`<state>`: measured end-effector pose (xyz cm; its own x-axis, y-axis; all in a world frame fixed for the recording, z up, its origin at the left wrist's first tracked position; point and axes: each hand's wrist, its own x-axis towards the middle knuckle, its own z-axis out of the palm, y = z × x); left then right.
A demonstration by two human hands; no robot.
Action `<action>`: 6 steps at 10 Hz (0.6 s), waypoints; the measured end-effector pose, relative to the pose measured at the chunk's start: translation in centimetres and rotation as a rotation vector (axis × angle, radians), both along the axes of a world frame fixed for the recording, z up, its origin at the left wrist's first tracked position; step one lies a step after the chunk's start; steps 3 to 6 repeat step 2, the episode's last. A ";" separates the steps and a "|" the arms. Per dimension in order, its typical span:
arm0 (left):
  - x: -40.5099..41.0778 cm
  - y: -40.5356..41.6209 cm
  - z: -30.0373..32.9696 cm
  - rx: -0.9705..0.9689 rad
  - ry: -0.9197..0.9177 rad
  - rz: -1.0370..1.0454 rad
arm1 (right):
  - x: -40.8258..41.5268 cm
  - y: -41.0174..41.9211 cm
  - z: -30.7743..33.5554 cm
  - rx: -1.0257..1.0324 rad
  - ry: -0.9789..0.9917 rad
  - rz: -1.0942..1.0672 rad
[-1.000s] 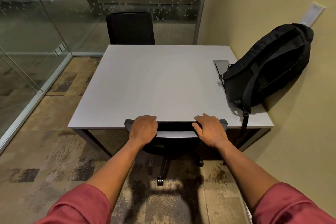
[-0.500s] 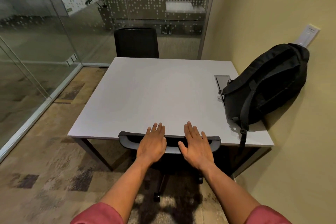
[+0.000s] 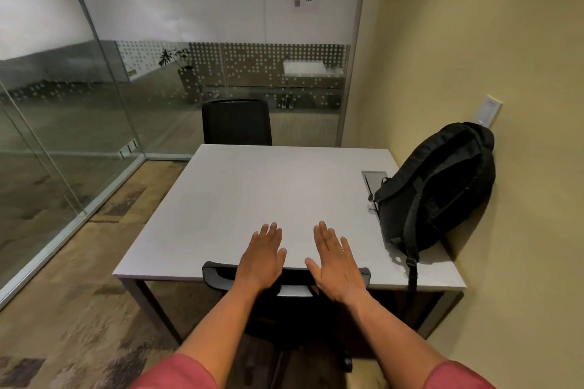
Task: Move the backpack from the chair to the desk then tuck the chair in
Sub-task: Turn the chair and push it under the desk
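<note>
The black backpack (image 3: 436, 189) stands on the right side of the light grey desk (image 3: 252, 193), leaning against the yellow wall. One strap hangs over the desk's front edge. The black office chair (image 3: 218, 275) is pushed in at the near side, its backrest top against the desk edge and its seat hidden under the desk. My left hand (image 3: 262, 256) and my right hand (image 3: 336, 262) hover flat above the backrest and the desk's front edge, fingers spread, holding nothing.
A second black chair (image 3: 237, 121) stands at the desk's far side. Glass partitions (image 3: 79, 104) close the room at the left and back. A grey cable hatch (image 3: 373, 175) lies in the desk beside the backpack. Patterned carpet (image 3: 63, 309) covers the floor at the left.
Both hands have let go of the chair's backrest and opened flat, fingers extended. The view has tilted up and back, showing more of the glass wall.
</note>
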<state>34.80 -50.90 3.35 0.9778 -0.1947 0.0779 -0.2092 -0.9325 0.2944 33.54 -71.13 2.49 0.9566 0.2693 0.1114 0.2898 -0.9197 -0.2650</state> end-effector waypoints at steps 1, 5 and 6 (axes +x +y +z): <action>1.2 0.0 3.7 -0.042 -0.089 0.022 | 1.4 -0.3 3.5 -0.041 -0.112 -0.016; 2.2 -0.2 6.4 -0.062 -0.165 0.037 | 2.4 -0.5 5.8 -0.065 -0.191 -0.023; 2.2 -0.2 6.4 -0.062 -0.165 0.037 | 2.4 -0.5 5.8 -0.065 -0.191 -0.023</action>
